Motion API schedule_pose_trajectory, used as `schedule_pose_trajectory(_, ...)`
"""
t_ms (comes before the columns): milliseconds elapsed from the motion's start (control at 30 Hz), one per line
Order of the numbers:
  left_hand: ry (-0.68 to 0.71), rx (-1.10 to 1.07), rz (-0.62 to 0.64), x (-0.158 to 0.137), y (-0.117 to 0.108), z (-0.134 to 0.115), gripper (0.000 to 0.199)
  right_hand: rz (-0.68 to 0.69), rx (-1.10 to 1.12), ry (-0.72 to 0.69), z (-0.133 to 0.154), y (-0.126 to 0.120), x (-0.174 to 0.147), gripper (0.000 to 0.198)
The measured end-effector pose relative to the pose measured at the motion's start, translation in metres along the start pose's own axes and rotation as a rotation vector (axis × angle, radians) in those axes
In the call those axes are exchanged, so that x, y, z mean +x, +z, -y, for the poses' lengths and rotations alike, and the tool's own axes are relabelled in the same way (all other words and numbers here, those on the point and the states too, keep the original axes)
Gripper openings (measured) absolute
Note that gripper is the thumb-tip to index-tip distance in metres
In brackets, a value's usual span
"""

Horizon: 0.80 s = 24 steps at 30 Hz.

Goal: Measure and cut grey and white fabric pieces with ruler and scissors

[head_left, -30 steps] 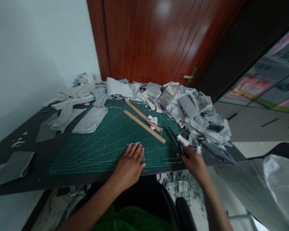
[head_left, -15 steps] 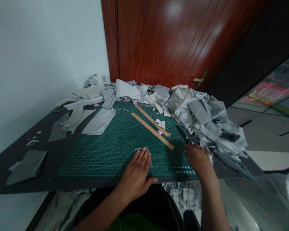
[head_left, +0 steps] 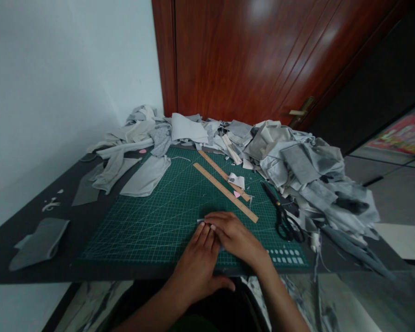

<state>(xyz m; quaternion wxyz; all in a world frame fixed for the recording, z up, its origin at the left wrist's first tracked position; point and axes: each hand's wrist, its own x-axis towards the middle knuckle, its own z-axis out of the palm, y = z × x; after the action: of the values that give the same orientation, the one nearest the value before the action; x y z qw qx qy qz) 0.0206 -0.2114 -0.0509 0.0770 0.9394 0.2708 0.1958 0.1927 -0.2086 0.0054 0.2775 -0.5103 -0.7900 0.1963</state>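
Observation:
My left hand (head_left: 200, 253) lies flat near the front edge of the green cutting mat (head_left: 145, 230), its fingers pressing down a small piece of cloth (head_left: 200, 221). Only a pale edge of that piece shows past the fingertips. Bent across from the right, my right hand (head_left: 233, 235) has its fingers closed together at the cloth's far edge, against the left fingertips. Its thumb and most of the cloth are hidden. Black-handled scissors (head_left: 284, 219) lie on the mat to the right, apart from both hands.
Two wooden rulers (head_left: 224, 191) lie diagonally on the mat, with a white scrap (head_left: 236, 180) and a pink piece (head_left: 237, 194) by them. Heaped grey cloth (head_left: 300, 161) lines the back and right. Folded grey cloth (head_left: 43, 242) sits at the left. A door (head_left: 228, 60) stands behind.
My right hand has left the scissors and moved left to the small piece of cloth. The scissors now lie uncovered. My left hand stays on the cloth, and the view has shifted slightly.

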Motion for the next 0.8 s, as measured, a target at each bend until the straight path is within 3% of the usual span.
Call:
schedule_pose_trajectory(100,0.064,-0.030,0.043,0.003,-0.011,0.012,0.112,0.018,-0.083,0.033,0.008,-0.003,-0.001,0.032)
schedule_pose_trajectory(200,0.171,-0.099,0.106,0.008,-0.028,0.027,0.085,0.047,-0.164,0.074,0.017,-0.005,-0.003,0.033)
schedule_pose_trajectory(367,0.196,-0.148,0.177,0.010,-0.043,0.037,0.059,0.045,-0.180,0.121,0.017,-0.005,-0.005,0.034)
schedule_pose_trajectory(533,0.180,-0.066,0.159,0.008,-0.039,0.031,0.054,-0.004,-0.028,0.129,-0.005,-0.005,-0.005,0.024)
schedule_pose_trajectory(800,0.111,0.142,0.074,-0.005,-0.023,0.017,0.055,0.003,0.082,0.183,-0.023,-0.007,-0.007,0.033)
